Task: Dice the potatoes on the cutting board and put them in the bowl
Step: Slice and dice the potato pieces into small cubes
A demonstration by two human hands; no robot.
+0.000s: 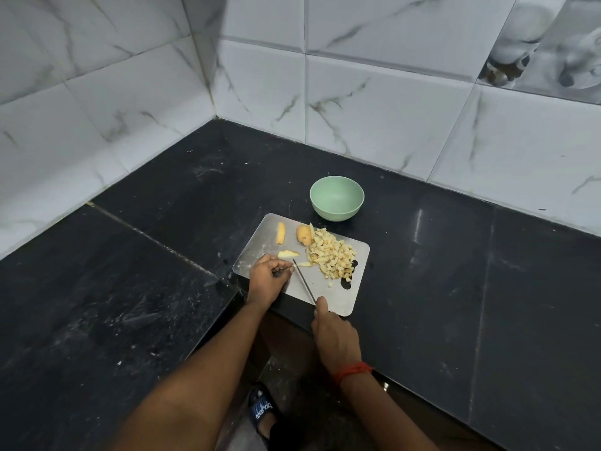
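A black stone counter (162, 239) fills the corner between white marble-patterned wall tiles (357, 92). A metal cutting board (338, 297) lies at its near edge, with an empty green bowl (335, 213) just beyond the far side. Diced potato (333, 255) is heaped on the board's right part, touching an uncut potato piece (303, 235); a slice (280, 233) and a wedge (288, 254) lie to the left. The right hand (335, 336) grips the knife (304, 281), blade pointing far-left. The left hand (266, 276) rests on the board's near-left with curled fingers by the knife tip; whether they pinch anything cannot be told.
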